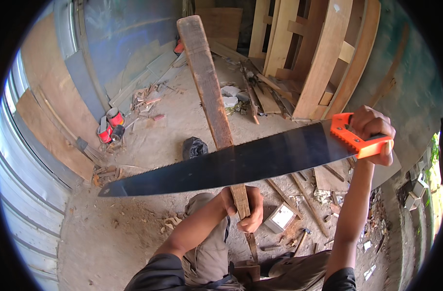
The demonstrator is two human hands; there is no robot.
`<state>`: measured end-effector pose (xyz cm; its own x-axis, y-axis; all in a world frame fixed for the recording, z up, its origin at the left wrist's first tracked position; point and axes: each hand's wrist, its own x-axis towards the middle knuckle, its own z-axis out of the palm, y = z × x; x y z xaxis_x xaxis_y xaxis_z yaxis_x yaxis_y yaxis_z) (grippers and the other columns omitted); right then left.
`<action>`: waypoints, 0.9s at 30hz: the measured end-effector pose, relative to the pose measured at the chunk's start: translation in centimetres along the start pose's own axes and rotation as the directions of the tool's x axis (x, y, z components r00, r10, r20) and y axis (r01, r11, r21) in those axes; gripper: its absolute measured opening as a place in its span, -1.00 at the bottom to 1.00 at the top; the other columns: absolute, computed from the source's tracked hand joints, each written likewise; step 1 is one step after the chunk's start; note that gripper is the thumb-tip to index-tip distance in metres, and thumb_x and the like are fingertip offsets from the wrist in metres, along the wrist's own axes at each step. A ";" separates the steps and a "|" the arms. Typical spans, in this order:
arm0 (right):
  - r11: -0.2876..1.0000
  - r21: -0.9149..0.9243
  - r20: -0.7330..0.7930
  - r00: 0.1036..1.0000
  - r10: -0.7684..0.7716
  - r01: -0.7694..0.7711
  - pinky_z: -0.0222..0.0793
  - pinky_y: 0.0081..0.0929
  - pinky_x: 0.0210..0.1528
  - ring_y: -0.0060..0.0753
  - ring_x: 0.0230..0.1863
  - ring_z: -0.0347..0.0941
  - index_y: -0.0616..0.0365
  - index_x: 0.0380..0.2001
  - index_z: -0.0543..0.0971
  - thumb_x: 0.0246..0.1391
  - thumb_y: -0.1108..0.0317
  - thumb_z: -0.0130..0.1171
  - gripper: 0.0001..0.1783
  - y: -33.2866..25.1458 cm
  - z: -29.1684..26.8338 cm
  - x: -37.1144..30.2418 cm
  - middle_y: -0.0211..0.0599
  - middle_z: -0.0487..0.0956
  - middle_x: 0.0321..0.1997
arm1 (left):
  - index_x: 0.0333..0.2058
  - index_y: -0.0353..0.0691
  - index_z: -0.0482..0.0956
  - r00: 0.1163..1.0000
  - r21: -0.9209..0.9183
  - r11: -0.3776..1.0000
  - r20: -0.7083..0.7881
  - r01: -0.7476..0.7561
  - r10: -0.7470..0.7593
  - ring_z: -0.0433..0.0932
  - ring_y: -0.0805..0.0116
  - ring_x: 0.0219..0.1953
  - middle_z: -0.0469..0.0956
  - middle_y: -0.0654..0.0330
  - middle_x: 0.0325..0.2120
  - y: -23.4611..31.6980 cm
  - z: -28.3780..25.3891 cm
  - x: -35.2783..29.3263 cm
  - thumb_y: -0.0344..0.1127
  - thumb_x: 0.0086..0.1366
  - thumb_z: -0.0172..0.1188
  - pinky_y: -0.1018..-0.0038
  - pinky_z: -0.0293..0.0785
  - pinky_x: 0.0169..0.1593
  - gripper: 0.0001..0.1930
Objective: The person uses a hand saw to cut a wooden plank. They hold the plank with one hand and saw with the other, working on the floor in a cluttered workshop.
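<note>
The left hand (244, 209) is clenched around the near part of a long, weathered brown wooden plank (208, 85), which stands up from the lap and leans away toward the far side of the scene. The right hand (372, 134) grips the bright orange plastic handle of a hand saw with a long dark steel blade (231, 165); the blade lies across the plank, just above the left hand, its tip pointing left and its toothed edge facing the far side. On the dusty workshop floor (134, 223) to the far left stand red paint cans (111, 127) by the wall. A dark crumpled bag (195, 147) lies just left of the plank, and pale timber frames (318, 58) lean at the far right. A hammer (301, 240) lies near right.
</note>
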<state>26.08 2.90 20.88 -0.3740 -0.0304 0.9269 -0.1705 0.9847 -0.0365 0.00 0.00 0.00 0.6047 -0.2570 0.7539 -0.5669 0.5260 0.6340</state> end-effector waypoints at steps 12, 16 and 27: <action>1.000 -0.020 0.095 0.995 -0.015 0.017 0.12 -0.40 -0.60 -0.34 -0.71 0.23 0.19 -0.71 0.33 -0.09 -0.04 -0.07 -0.53 -0.9 -0.7 2.4 -0.26 0.35 -0.73 | -0.37 -0.51 0.50 0.992 -0.049 0.999 0.126 0.016 -0.010 0.51 0.20 -0.52 0.51 0.06 -0.57 -0.3 -1.0 1.5 -0.23 0.16 0.35 0.30 0.45 -0.38 -0.63; 0.999 -0.044 0.125 0.992 -0.003 0.008 0.12 -0.41 -0.58 -0.35 -0.71 0.23 0.19 -0.70 0.34 -0.09 -0.03 -0.07 -0.54 -1.2 -2.3 2.0 -0.26 0.35 -0.73 | -0.38 -0.49 0.51 0.999 -0.064 0.998 0.028 -0.014 0.016 0.52 0.20 -0.48 0.52 0.04 -0.55 -0.4 -0.7 1.1 -0.19 0.18 0.35 0.31 0.45 -0.36 -0.62; 1.000 -0.019 0.133 0.991 0.021 -0.018 0.15 -0.37 -0.58 -0.32 -0.69 0.26 0.21 -0.70 0.38 -0.09 0.01 -0.07 -0.56 -1.9 -3.5 1.7 -0.26 0.36 -0.72 | -0.41 -0.40 0.54 0.997 -0.042 0.996 -0.016 0.076 -0.077 0.51 0.17 -0.54 0.53 0.08 -0.58 -0.4 -0.2 1.5 -0.09 0.17 0.39 0.27 0.42 -0.38 -0.59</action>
<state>28.94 1.59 23.79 -0.4950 -0.0325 0.8683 -0.1460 0.9882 -0.0462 1.25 -0.41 0.83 0.6558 -0.2835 0.6997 -0.4950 0.5383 0.6820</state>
